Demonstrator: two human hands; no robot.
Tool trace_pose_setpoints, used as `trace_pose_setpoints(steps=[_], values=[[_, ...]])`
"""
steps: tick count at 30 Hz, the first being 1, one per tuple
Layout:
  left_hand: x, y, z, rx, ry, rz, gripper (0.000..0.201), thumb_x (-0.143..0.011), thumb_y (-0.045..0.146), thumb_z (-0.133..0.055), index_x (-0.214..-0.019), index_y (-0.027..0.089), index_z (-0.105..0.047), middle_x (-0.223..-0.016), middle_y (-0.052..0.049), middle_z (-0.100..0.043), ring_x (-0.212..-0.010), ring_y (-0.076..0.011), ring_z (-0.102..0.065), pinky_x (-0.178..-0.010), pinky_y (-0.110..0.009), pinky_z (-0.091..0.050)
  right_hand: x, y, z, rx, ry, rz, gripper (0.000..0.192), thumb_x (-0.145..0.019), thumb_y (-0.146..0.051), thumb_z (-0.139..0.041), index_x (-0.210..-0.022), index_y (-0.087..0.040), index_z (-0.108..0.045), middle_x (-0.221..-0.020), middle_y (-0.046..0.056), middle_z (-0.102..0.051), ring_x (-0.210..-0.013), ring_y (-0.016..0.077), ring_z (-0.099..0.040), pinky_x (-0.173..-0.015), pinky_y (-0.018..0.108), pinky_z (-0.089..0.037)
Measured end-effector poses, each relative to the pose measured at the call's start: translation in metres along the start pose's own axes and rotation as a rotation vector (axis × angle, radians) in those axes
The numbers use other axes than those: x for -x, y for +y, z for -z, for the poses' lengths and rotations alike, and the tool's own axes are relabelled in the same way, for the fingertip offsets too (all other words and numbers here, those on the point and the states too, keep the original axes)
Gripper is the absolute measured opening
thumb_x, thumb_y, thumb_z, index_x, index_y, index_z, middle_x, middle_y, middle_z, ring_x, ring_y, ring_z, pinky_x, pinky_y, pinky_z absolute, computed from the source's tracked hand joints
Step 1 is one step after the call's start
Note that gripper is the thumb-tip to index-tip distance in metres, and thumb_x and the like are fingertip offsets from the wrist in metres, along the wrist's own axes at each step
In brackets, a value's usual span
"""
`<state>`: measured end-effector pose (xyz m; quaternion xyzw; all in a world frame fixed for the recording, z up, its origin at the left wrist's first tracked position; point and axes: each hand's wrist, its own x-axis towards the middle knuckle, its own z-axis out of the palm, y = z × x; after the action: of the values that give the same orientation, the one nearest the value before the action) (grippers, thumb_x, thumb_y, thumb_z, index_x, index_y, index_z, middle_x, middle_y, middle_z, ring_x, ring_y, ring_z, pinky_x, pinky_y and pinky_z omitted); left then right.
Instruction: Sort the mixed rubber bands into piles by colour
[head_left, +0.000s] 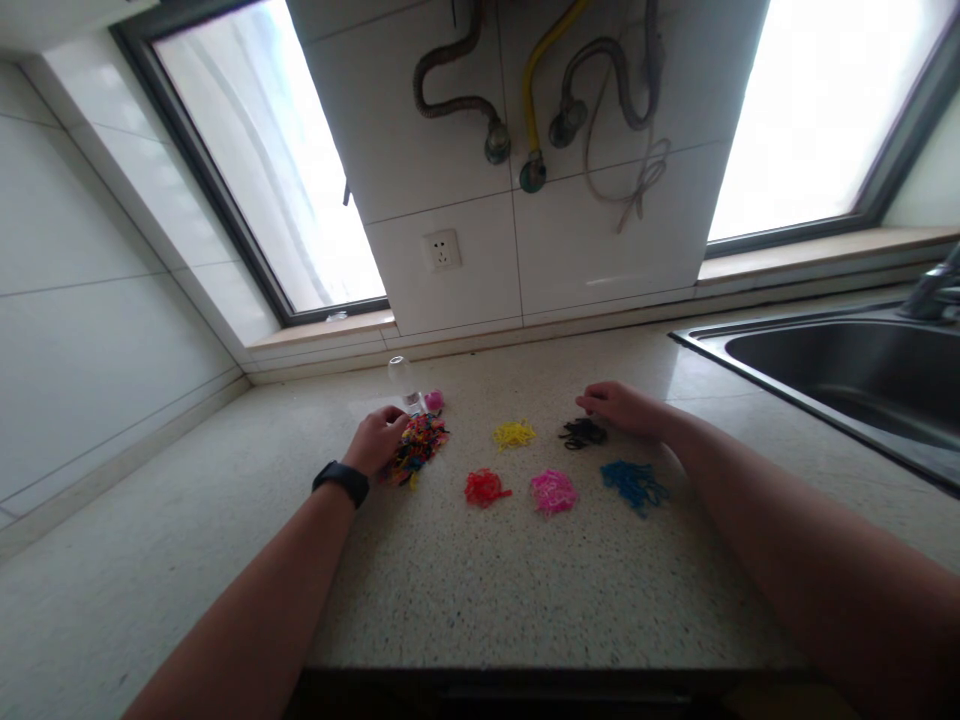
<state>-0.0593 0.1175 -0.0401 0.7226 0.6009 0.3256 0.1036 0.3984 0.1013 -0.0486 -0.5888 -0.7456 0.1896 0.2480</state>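
My left hand (379,438) rests curled on the mixed-colour band pile (417,448); my right hand (621,406), grip pinched narrow, touches the black pile (581,433) on the counter (487,590).

home kitchen; steel sink (847,375), tiled wall (600,240)

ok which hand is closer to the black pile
Right. The right hand has its fingers touching the black pile. The left hand is far off across the counter, resting on the mixed pile.
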Motion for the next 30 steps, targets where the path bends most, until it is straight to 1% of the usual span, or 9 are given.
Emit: trace_pose_setpoints(steps=[7,12,14,17,20,23,27,30], values=[[0.0,0.005,0.0,0.051,0.056,-0.02,0.036,-0.085,0.045,-0.05,-0.086,0.016,-0.071,-0.077,-0.004,-0.071,-0.072,-0.0191,-0.063,-0.066,-0.027,-0.043,0.003,-0.005,0.002,-0.02,-0.008,-0.02,0.052,-0.083,-0.065,-0.049,-0.072,-0.017,-0.064,-0.061,0.004,-0.059,-0.058,0.0167,-0.049,-0.058,0.031,-0.035],[0.003,0.019,0.0,0.084,0.082,-0.062,0.037,-0.088,0.045,-0.047,-0.085,0.016,-0.07,-0.074,-0.003,-0.068,-0.071,-0.0178,-0.06,-0.064,-0.026,-0.041,0.003,-0.005,0.002,-0.02,-0.002,-0.019,0.053,-0.082,-0.067,-0.049,-0.072,-0.017,-0.064,-0.061,0.004,-0.058,-0.058,0.0166,-0.049,-0.057,0.031,-0.034],[0.007,0.031,0.001,0.106,0.087,-0.082,0.038,-0.089,0.045,-0.046,-0.084,0.015,-0.069,-0.072,-0.002,-0.066,-0.07,-0.0171,-0.058,-0.063,-0.026,-0.04,0.002,-0.002,0.001,-0.019,-0.006,-0.014,0.053,-0.083,-0.067,-0.048,-0.073,-0.017,-0.064,-0.061,0.003,-0.058,-0.058,0.0162,-0.049,-0.057,0.03,-0.034],[0.016,0.056,0.004,0.143,0.083,-0.125,0.037,-0.091,0.045,-0.045,-0.082,0.016,-0.066,-0.07,-0.001,-0.063,-0.068,-0.0157,-0.055,-0.063,-0.025,-0.039,0.0,0.001,0.0,-0.022,-0.011,-0.016,0.053,-0.083,-0.066,-0.048,-0.073,-0.017,-0.064,-0.061,0.003,-0.059,-0.057,0.016,-0.049,-0.056,0.03,-0.034],[0.027,0.086,0.006,0.197,0.047,-0.195,0.036,-0.093,0.045,-0.045,-0.082,0.016,-0.064,-0.071,-0.001,-0.06,-0.069,-0.0152,-0.054,-0.064,-0.025,-0.04,0.0,0.001,0.0,-0.027,-0.007,-0.011,0.052,-0.082,-0.066,-0.05,-0.072,-0.017,-0.064,-0.062,0.004,-0.06,-0.058,0.0165,-0.05,-0.057,0.03,-0.034],[0.038,0.11,0.005,0.317,0.005,-0.234,0.032,-0.094,0.042,-0.047,-0.082,0.016,-0.063,-0.074,-0.001,-0.06,-0.069,-0.0143,-0.053,-0.062,-0.024,-0.04,0.001,-0.001,0.0,-0.011,-0.011,-0.001,0.051,-0.084,-0.064,-0.049,-0.073,-0.017,-0.064,-0.063,0.004,-0.061,-0.059,0.0167,-0.051,-0.057,0.03,-0.035],[0.051,0.132,0.004,0.434,-0.072,-0.271,0.026,-0.094,0.039,-0.051,-0.084,0.017,-0.062,-0.075,-0.001,-0.058,-0.06,-0.011,-0.048,-0.054,-0.022,-0.036,0.0,-0.001,-0.001,0.009,-0.017,-0.006,0.05,-0.085,-0.062,-0.047,-0.074,-0.017,-0.064,-0.064,0.004,-0.061,-0.059,0.0166,-0.052,-0.058,0.03,-0.035],[0.06,0.145,0.007,0.484,-0.119,-0.333,0.022,-0.095,0.037,-0.052,-0.086,0.018,-0.06,-0.075,0.0,-0.054,-0.058,-0.0089,-0.043,-0.051,-0.021,-0.033,0.0,0.001,-0.001,0.021,-0.012,0.004,0.051,-0.085,-0.064,-0.047,-0.073,-0.017,-0.064,-0.064,0.004,-0.062,-0.06,0.0166,-0.052,-0.058,0.029,-0.035]])
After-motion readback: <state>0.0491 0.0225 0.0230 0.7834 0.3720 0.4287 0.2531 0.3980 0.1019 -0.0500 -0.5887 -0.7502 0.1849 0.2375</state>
